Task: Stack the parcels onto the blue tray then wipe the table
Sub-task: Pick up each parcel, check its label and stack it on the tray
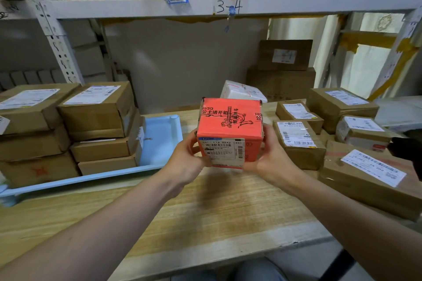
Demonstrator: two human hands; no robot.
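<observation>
Right then, head view, the only view on offer: held up an orange-red parcel [229, 131] between both hands, clear of the wooden table [205, 207] and roughly over its middle. Clamped it from either side, left hand [186, 162] curled round the lower left edge, right hand [270, 162] curled round the lower right, thumbs pressing near the shipping label on the near face. Gripped low and on opposite sides, presumably to keep a cube-like box level and steady for the carry across. Sat with the label toward the camera, perhaps for a quick read, though hard to say. Over on the left, lay the blue tray [159, 141], already loaded with two stacks of brown boxes [98, 125] toward its far and left parts, with a bare strip of tray floor showing at its right end, just beside the parcel. Looked like the likeliest landing spot, or else the top of a stack. Off to the right, waited more brown parcels [299, 143] on the table, not yet stacked, with a long flat one [370, 178] nearest. Behind, stood metal shelving [159, 5] packed with further cartons. Judged well short of the wiping stage, with no cloth plainly in sight.
</observation>
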